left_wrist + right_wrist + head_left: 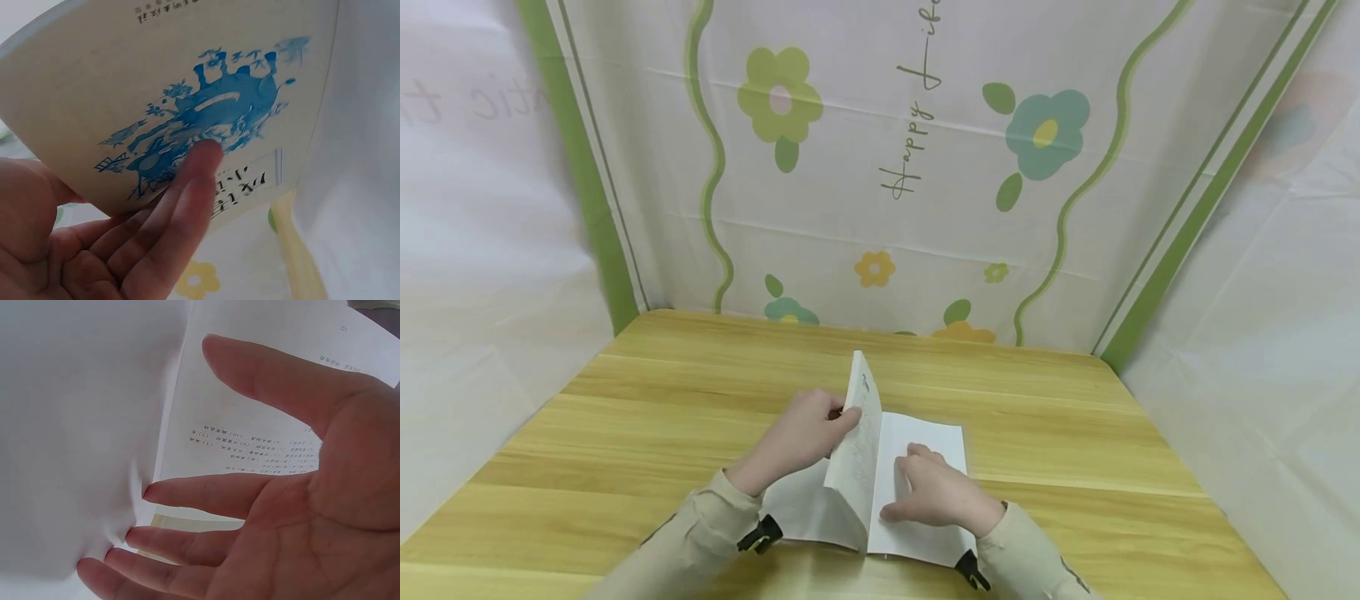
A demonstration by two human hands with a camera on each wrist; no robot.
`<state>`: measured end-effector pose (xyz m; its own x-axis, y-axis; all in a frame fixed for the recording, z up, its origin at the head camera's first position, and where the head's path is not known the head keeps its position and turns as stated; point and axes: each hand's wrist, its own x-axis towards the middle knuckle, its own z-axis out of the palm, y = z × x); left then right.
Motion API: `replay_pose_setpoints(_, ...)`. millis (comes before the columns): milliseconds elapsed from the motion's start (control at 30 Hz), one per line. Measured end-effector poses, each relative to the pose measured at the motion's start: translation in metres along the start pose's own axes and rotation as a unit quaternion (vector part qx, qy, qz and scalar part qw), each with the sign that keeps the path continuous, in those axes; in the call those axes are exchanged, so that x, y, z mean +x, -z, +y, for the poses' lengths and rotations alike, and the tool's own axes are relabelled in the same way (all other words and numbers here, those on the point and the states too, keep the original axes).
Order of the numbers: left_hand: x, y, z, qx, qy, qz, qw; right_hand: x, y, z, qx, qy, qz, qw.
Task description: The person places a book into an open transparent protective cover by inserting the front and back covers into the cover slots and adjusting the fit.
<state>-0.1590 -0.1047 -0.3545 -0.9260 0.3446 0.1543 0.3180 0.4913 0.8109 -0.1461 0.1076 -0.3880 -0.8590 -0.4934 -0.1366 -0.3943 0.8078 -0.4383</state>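
The book (925,429) lies open on the table (1060,467), with a section of leaves (859,446) raised at the spine. The left hand (808,429) grasps these leaves between thumb and fingers; a blue illustration (231,103) shows on the leaf facing them. The right hand (936,492) rests on the right-hand page, fingers extended, unclenched, tips touching the paper.

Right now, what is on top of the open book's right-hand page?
The person's right hand rests on the right-hand page, which looks white around it. Any print beneath the hand is covered and cannot be seen.
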Motion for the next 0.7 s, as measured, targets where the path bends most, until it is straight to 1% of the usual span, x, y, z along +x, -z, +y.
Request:
replay_pose_setpoints(100, -0.001, 0.004, 0.0, 0.042, -0.012, 0.004, 0.999, 0.0, 0.0, 0.001, 0.0, 0.001, -0.001, 1.0)
replay_pose_setpoints(200, -0.001, 0.009, 0.001, 0.067, -0.011, 0.003, 0.9977, 0.001, -0.001, 0.001, 0.0, 0.002, 0.0, 1.0)
replay_pose_setpoints(300, -0.003, 0.014, 0.002, 0.074, 0.002, 0.0, 0.9973, 0.001, -0.001, 0.001, -0.004, 0.005, 0.002, 1.0)
replay_pose_setpoints(467, -0.005, 0.021, 0.005, 0.086, 0.023, 0.007, 0.996, 0.002, -0.002, 0.001, -0.015, 0.008, 0.004, 0.9998)
replay_pose_setpoints(700, -0.008, 0.027, 0.004, 0.126, 0.057, 0.009, 0.9903, 0.002, -0.003, 0.001, -0.019, 0.005, 0.001, 0.9998)
